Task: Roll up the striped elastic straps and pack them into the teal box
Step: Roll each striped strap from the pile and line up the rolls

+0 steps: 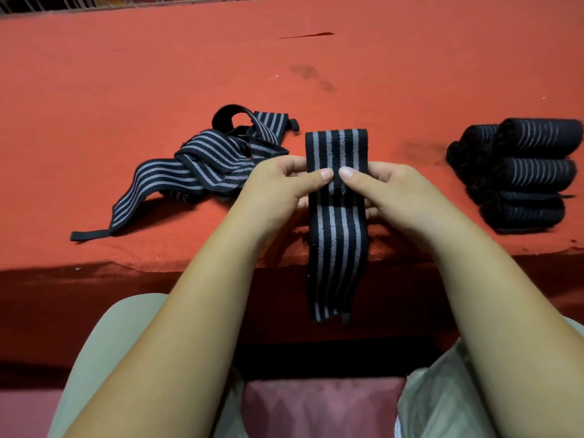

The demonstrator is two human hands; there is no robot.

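Reading from the counter's left side, we find a tangle of loose straps [202,165] near the front edge, one tail trailing toward that edge; we judge these await rolling. At the middle of the front edge the left hand [284,184] and right hand [392,191] each have their grip closed on the held strap [338,222], thumbs pressed side by side on its face, fingers behind. Its upper end stands above the thumbs and its lower length hangs past the front edge toward the lap; we judge this hold prepares the first turn of a roll. Toward the right edge, rolled straps [531,175] lie stacked and touching, apparently finished and set aside for packing. The teal box is not in view. The counter [126,74] carries red felt-like cloth with a dark stain [311,75] beyond the hands; wire mesh [94,3] runs along the far edge.
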